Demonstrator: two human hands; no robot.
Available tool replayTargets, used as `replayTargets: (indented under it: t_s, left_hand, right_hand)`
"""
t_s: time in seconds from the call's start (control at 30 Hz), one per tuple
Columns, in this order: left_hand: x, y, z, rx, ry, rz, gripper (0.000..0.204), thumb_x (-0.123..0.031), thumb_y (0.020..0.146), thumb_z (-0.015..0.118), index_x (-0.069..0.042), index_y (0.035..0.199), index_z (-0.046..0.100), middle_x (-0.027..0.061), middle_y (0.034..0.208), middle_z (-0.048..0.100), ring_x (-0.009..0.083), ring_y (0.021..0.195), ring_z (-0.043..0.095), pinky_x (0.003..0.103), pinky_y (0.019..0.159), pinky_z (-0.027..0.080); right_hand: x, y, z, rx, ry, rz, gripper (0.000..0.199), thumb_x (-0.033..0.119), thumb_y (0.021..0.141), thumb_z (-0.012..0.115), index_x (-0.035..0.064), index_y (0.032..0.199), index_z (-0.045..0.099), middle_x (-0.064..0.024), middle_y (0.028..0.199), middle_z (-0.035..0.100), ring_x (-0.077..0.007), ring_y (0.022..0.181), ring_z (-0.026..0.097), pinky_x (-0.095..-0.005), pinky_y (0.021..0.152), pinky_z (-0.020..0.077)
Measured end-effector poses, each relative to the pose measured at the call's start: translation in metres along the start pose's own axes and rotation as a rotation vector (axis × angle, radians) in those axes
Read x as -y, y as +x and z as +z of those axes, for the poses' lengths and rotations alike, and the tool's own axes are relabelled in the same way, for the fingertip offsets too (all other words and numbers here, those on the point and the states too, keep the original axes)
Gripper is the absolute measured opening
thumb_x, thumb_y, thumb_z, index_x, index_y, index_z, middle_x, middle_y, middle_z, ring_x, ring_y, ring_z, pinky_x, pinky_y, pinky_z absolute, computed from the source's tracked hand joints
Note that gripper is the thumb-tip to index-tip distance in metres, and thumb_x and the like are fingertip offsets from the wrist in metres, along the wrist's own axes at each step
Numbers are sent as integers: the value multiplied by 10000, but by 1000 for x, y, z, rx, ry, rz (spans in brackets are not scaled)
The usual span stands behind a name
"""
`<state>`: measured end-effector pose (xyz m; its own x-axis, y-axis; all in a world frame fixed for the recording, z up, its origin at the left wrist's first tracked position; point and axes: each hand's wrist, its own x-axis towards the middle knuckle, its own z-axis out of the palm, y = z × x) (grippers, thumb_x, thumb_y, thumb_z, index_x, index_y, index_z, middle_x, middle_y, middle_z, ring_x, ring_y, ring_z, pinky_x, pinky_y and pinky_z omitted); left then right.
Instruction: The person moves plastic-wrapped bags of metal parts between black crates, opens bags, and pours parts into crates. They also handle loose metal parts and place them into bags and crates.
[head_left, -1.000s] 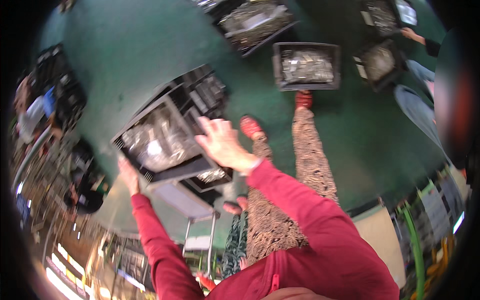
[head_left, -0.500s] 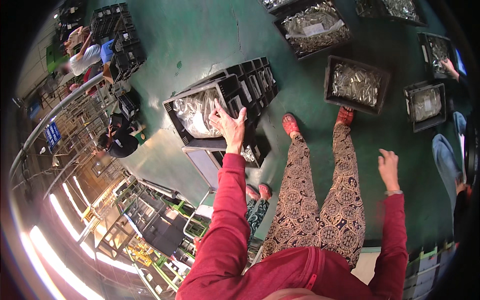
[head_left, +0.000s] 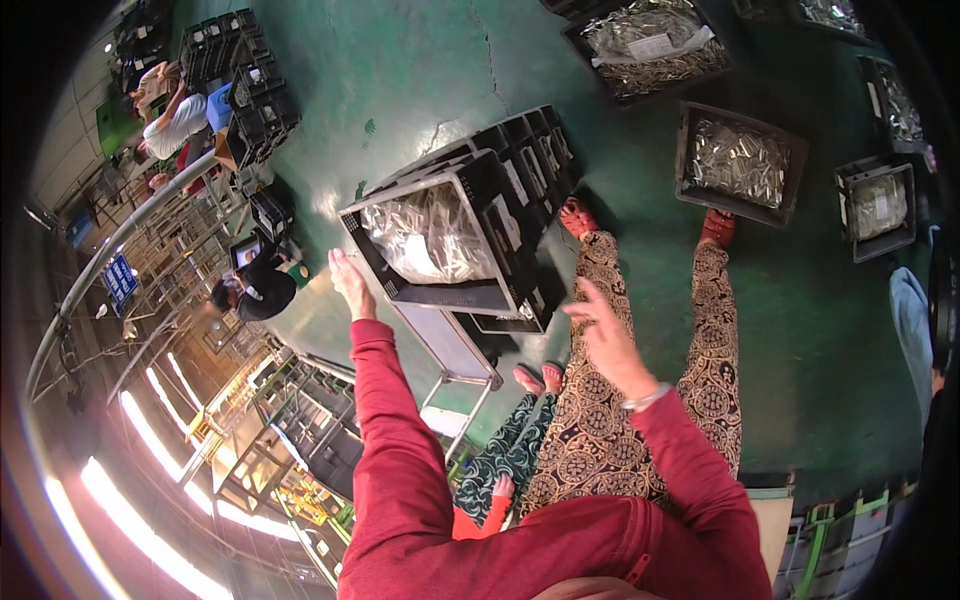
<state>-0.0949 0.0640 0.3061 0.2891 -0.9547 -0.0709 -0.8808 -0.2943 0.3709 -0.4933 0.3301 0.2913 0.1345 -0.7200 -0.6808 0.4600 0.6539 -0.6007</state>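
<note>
The crate (head_left: 450,297) tops a stack (head_left: 545,165) of similar black crates, probably so that several take up little floor and the upper one sits within reach. Clear plastic, seemingly a bag (head_left: 430,235) of shiny parts, lies inside; the walls likely stop it slumping or spilling, and a pale label faces up, perhaps for easy reading. On the floor (head_left: 640,170) to the far right, a tray (head_left: 740,208) of loose metal pieces stands by the person's right shoe (head_left: 717,229), its raised sides presumably there to contain them.

The hands are apart, one on each side of the crate, and neither seems to hold anything. The left hand (head_left: 352,285) is beside the crate's near-left edge, fingers straight; whether it touches cannot be told. The right hand (head_left: 608,345) hangs clear of the near-right corner, fingers spread. The crate thus lies between them, a little farther off.
</note>
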Motion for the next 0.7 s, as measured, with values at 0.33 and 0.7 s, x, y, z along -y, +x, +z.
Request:
replayTargets:
  t_s: [0.33,0.7]
  left_hand:
    - [136,61,37,330,-475,-287,576,-557,977,366,-86,1261,537,29,1107,611,144,936,600,276,808,488]
    - [104,56,17,304,-771,-563,407,-442,992,435,-121,1212,554,-7,1003,610,130,842,595,295,690,511]
  right_hand:
    - [-6,101,114,-473,-459,-268,784,103,779,674,36,1460,292,-217,1126,416,-356,1036,472,-411,927,400]
    - [20,132,126,-354,-529,-296,723,29,687,713,-62,1336,409,-204,996,530,-378,955,524,-416,850,449]
